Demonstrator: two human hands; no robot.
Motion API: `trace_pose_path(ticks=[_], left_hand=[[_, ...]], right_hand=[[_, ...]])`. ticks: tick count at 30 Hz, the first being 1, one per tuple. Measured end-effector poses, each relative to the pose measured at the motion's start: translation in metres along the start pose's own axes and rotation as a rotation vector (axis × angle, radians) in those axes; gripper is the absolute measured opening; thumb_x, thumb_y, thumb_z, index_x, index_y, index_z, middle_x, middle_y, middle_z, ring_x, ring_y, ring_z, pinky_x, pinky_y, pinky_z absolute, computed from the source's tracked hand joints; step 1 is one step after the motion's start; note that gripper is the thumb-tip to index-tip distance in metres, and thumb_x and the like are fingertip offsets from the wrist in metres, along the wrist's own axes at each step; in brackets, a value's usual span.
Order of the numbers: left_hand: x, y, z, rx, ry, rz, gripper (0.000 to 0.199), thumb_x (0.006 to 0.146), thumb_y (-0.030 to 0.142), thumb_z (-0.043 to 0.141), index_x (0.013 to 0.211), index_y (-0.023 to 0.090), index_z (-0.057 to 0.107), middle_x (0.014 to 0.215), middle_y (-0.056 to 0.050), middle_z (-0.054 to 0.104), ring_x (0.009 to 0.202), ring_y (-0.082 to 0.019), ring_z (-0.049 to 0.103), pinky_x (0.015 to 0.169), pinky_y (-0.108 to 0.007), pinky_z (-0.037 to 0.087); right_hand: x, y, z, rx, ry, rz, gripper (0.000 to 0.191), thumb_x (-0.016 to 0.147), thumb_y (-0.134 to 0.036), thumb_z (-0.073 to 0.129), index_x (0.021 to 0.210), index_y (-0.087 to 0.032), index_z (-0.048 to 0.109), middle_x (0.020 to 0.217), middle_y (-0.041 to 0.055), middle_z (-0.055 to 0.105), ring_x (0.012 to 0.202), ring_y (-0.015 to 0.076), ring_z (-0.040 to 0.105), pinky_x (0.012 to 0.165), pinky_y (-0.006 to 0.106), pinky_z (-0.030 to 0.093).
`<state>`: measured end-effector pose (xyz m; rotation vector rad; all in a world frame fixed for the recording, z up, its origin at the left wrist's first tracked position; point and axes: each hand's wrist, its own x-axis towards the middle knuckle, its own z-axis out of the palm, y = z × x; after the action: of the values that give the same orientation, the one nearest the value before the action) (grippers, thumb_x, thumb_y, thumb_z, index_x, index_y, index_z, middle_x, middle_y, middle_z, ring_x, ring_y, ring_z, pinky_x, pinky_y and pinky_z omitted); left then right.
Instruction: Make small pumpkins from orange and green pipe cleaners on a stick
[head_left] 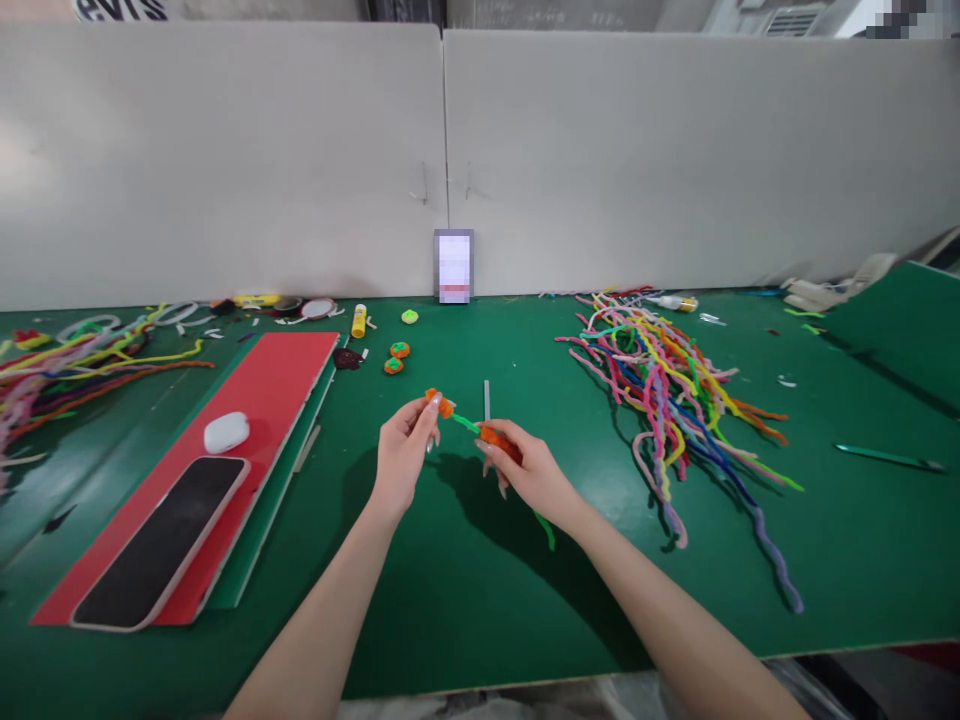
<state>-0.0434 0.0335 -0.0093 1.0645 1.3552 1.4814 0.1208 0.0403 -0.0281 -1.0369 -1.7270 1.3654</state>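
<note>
Over the middle of the green table, my left hand (403,440) pinches a small orange fuzzy piece (445,407). My right hand (529,470) is closed on a larger orange piece (501,441). A bright green fuzzy stem (466,424) runs between the two orange pieces, and a green end (549,532) hangs below my right hand. Just behind my hands, a thin grey stick (487,399) lies on the table. Two small orange and green rounds (400,350) rest farther back on the left, near a pale green one (409,316).
A tangled pile of coloured fuzzy stems (660,390) lies at right, a green pen (889,458) beyond it. At left are red board (277,400), a phone (165,540), a white case (226,432) and more stems (82,370). A glue stick (358,321) and propped screen (454,266) stand behind.
</note>
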Motion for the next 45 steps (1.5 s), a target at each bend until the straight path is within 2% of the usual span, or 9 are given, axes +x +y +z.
trace_pose_path(ticks=[7,14,17,22,29,33,38,45], left_hand=[[0.002,-0.002,-0.001,-0.105,-0.062,-0.031,0.026,0.077,0.038,0.054,0.081,0.013,0.06,0.05,0.006,0.037,0.045,-0.005,0.03,0.043,-0.019,0.025],[0.001,-0.001,0.001,-0.127,-0.092,0.003,0.025,0.079,0.036,0.052,0.069,0.014,0.055,0.051,0.005,0.037,0.045,-0.004,0.031,0.045,-0.018,0.027],[0.001,-0.001,0.002,-0.126,-0.101,-0.001,0.024,0.08,0.037,0.052,0.073,0.014,0.057,0.052,0.005,0.038,0.046,-0.004,0.031,0.043,-0.018,0.026],[-0.001,0.0,0.002,-0.037,-0.087,0.02,0.024,0.08,0.038,0.051,0.082,0.015,0.059,0.052,0.004,0.039,0.046,-0.005,0.034,0.043,-0.017,0.027],[-0.009,0.003,0.007,0.131,0.047,0.089,0.026,0.079,0.039,0.051,0.086,0.017,0.061,0.05,0.005,0.042,0.045,-0.006,0.036,0.043,-0.018,0.029],[-0.012,0.003,0.011,0.179,0.088,0.094,0.029,0.078,0.041,0.051,0.089,0.017,0.062,0.051,0.004,0.045,0.045,-0.007,0.037,0.043,-0.019,0.031],[-0.012,0.003,0.012,0.183,0.078,0.071,0.028,0.077,0.04,0.053,0.085,0.016,0.064,0.053,0.003,0.048,0.044,-0.006,0.038,0.042,-0.019,0.031],[-0.016,-0.002,0.017,0.108,-0.001,0.039,0.026,0.075,0.039,0.055,0.084,0.016,0.064,0.063,0.0,0.056,0.047,-0.007,0.042,0.044,-0.019,0.034]], right_hand=[[0.003,-0.002,0.0,0.222,-0.046,0.059,0.027,0.084,-0.039,0.044,0.095,-0.015,0.05,0.056,-0.004,0.05,0.037,0.0043,0.039,0.034,0.017,0.032],[0.003,-0.009,-0.002,0.265,-0.114,0.052,0.025,0.085,-0.037,0.044,0.09,-0.014,0.051,0.05,-0.0061,0.047,0.034,0.0031,0.034,0.033,0.016,0.028],[0.002,-0.009,-0.002,0.295,-0.138,0.058,0.026,0.085,-0.037,0.044,0.09,-0.013,0.052,0.05,-0.006,0.047,0.034,0.0027,0.035,0.033,0.016,0.026],[0.003,-0.008,-0.003,0.354,-0.156,0.075,0.029,0.084,-0.037,0.044,0.094,-0.012,0.055,0.05,-0.0059,0.047,0.033,0.0023,0.035,0.032,0.017,0.022],[0.002,-0.006,0.004,0.52,-0.158,0.199,0.033,0.082,-0.04,0.047,0.098,-0.012,0.057,0.051,-0.0052,0.049,0.031,0.0018,0.036,0.03,0.017,0.016],[0.0,-0.007,0.009,0.595,-0.163,0.214,0.034,0.082,-0.041,0.048,0.098,-0.013,0.058,0.049,-0.0064,0.045,0.03,0.0013,0.034,0.029,0.017,0.012],[0.0,-0.008,0.01,0.668,-0.133,0.237,0.035,0.077,-0.042,0.054,0.095,-0.012,0.057,0.047,-0.0089,0.038,0.03,0.0009,0.029,0.03,0.018,0.012],[0.001,-0.01,0.009,0.718,-0.117,0.261,0.033,0.075,-0.042,0.057,0.09,-0.012,0.056,0.045,-0.0101,0.034,0.029,0.0006,0.022,0.03,0.018,0.012]])
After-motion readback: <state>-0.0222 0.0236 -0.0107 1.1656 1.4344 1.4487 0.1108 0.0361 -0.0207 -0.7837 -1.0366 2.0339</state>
